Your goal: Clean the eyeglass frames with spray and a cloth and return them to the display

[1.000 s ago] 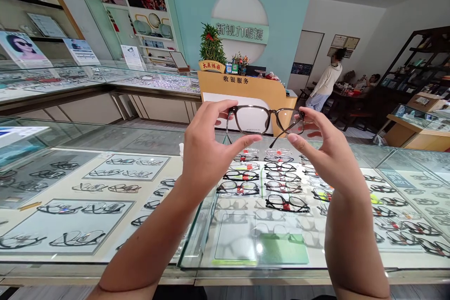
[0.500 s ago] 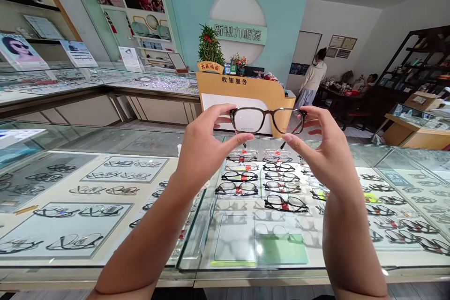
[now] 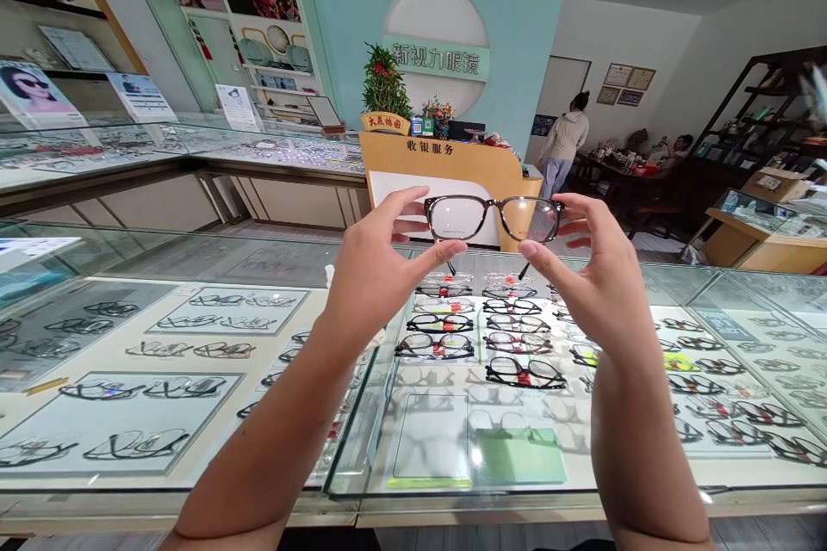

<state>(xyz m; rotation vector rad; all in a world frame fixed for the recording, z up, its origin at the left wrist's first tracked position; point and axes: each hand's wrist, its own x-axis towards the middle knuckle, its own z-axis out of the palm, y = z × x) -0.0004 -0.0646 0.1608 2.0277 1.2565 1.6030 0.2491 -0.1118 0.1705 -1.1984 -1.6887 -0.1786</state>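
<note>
I hold a pair of dark-framed glasses (image 3: 494, 219) up in front of me, above the glass display counter (image 3: 362, 482). My left hand (image 3: 375, 271) pinches the frame's left end between thumb and fingers. My right hand (image 3: 591, 275) pinches the right end the same way. The lenses face me and the temple arms hang down behind them. Below my hands, rows of glasses (image 3: 491, 336) lie inside the counter.
A wooden cashier desk (image 3: 452, 172) with a small plant (image 3: 386, 90) stands behind the counter. More display cases (image 3: 129, 146) run along the left. A person (image 3: 563, 146) stands at the back right near a table. Dark shelving (image 3: 775, 129) fills the right wall.
The glasses have levelled out and shifted slightly right in my hands. The person at the back has walked a little to the left.
</note>
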